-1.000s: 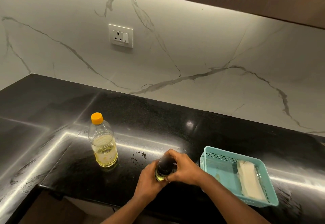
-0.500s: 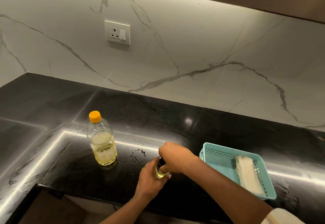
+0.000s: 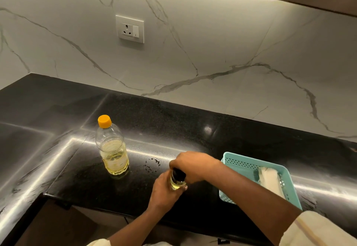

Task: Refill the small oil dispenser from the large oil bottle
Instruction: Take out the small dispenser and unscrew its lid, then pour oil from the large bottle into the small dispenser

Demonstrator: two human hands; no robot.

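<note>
The small oil dispenser [image 3: 177, 182], clear glass with a black top and a little yellow oil, stands near the counter's front edge. My left hand [image 3: 164, 191] wraps its body from the left and below. My right hand [image 3: 190, 165] covers and grips the black top from above. The large oil bottle [image 3: 113, 149], clear plastic with an orange cap screwed on, stands upright to the left, about a third full of yellow oil, apart from both hands.
A teal plastic basket [image 3: 241, 163] with a folded white cloth [image 3: 270, 182] sits right of my hands. Small liquid drops [image 3: 152, 164] lie on the black counter [image 3: 173, 126] between bottle and dispenser. A wall socket [image 3: 129, 29] is on the marble backsplash.
My right hand has shifted from the side of the dispenser's top to over it, forearm raised. The dispenser and the large bottle stay in place.
</note>
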